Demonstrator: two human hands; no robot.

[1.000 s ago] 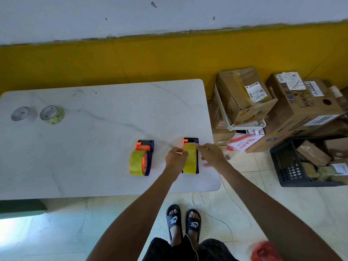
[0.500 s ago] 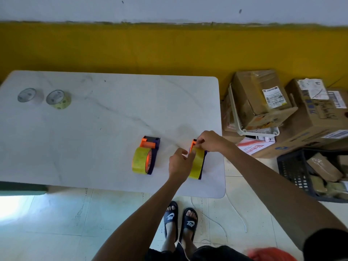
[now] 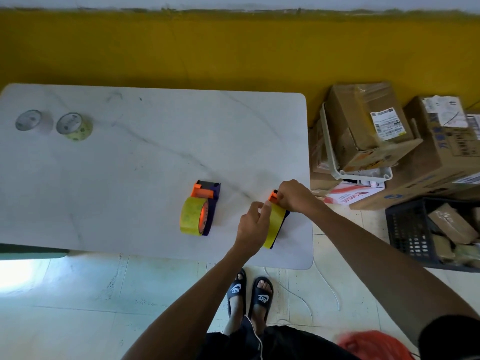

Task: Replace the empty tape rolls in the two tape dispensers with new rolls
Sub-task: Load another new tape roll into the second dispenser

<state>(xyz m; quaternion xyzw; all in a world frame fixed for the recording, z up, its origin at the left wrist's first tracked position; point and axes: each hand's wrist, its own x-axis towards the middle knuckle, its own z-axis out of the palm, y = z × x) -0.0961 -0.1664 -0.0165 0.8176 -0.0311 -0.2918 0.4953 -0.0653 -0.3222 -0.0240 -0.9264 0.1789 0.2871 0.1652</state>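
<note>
— How do the person's hands sit?

— Both arms reach forward over the near edge of the white marble-patterned table (image 3: pixel 130 178). The left hand (image 3: pixel 253 227) is curled against the near side of the yellow tape roll (image 3: pixel 274 227) loaded in the right-hand purple and orange tape dispenser (image 3: pixel 279 216), thumb and forefinger pinching at the roll's top. The right hand (image 3: pixel 292 196) is closed in a loose fist over that dispenser's orange front end, gripping it.

— And the count?

— Two dispensers, both near the table's front right part. The second purple and orange dispenser (image 3: pixel 207 201) stands just left of the hands, untouched, with its own yellow roll (image 3: pixel 192 216) mounted. Two spent roll cores stand at the far left, well apart from the dispensers: a greyish one (image 3: pixel 30 120) and a pale yellow-green one (image 3: pixel 75 127) beside it. Several brown cardboard boxes (image 3: pixel 368 126) are stacked on the floor to the right.
</note>
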